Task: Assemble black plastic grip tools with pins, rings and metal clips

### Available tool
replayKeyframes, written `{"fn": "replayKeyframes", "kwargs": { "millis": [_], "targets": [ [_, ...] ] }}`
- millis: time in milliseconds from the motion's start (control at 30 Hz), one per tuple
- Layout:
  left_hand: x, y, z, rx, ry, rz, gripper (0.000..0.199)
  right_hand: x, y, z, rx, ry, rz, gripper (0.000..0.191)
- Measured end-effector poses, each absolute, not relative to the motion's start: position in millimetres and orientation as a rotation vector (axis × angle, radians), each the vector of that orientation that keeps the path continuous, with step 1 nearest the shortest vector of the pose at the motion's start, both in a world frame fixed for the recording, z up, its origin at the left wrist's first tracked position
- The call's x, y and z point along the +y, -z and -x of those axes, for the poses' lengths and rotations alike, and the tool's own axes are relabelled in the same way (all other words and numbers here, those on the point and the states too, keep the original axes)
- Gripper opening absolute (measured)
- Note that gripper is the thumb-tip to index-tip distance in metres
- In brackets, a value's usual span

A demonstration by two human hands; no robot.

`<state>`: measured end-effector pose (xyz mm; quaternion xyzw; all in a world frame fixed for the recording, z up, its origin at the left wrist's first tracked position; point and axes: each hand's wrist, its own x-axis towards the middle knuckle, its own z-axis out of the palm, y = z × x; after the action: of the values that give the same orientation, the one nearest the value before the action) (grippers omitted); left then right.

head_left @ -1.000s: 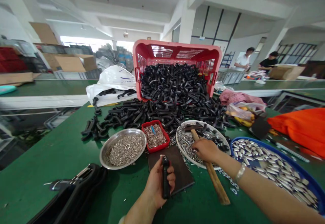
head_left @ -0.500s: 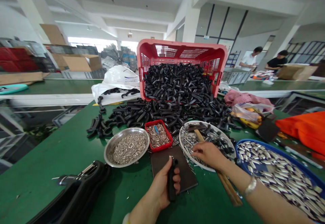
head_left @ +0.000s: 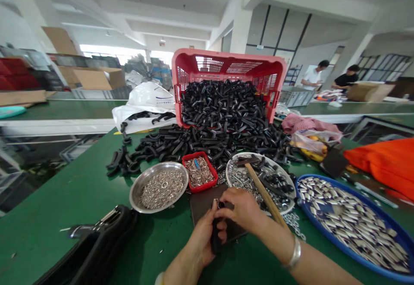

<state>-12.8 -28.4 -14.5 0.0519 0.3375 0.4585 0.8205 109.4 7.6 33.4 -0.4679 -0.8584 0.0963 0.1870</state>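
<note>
Black hook — in left hand, right hand atop

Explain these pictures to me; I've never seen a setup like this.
There is no machine here: one camera worn on a person's head looks down at their own bare hands. The left hand grips a black curved piece upright, and the right hand touches its top end, where a small metal part shows. On the green workbench lie a heap of similar black pieces, a steel bowl of small metal parts, and a wooden-handled hammer on a white plate.
</note>
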Motion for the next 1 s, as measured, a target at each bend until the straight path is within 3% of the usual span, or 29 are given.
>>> {"fn": "replayKeyframes", "kwargs": {
  "millis": [267,400,500,567,700,833,900,1000],
  "targets": [
    [-28.1,14.2,15.1,0.753,-0.938,-0.087,0.027,-4.4,-0.2,-106.5,-2.023,-0.552,1.152,0.021],
    [-26.5,11.8,16.0,0.762,-1.010,-0.063,0.027,14.8,-24.6,-148.4,-2.392,-0.476,1.070,0.021],
    [-23.4,11.8,16.5,0.725,-1.046,-0.011,0.026,43.0,-44.9,-212.2,-2.339,0.043,1.772,0.025],
    [-21.1,13.2,16.6,0.696,-1.028,0.009,0.027,59.2,-48.1,-254.3,-2.403,0.079,2.066,0.026],
    [-19.4,16.1,18.4,0.638,-1.000,0.031,0.030,75.4,-33.7,-303.6,-2.499,0.009,2.085,0.032],
    [-22.0,15.9,22.8,0.541,-0.961,0.058,0.031,76.1,-30.7,-307.4,-2.429,0.050,2.051,0.023],
    [-22.7,15.6,24.0,0.510,-0.962,0.065,0.031,66.2,-39.1,-290.4,-2.247,-0.017,1.970,0.030],
    [-22.2,16.3,23.9,0.486,-0.968,0.062,0.032,32.9,-50.2,-235.3,-1.955,-0.488,1.626,0.037]
  ]
}}
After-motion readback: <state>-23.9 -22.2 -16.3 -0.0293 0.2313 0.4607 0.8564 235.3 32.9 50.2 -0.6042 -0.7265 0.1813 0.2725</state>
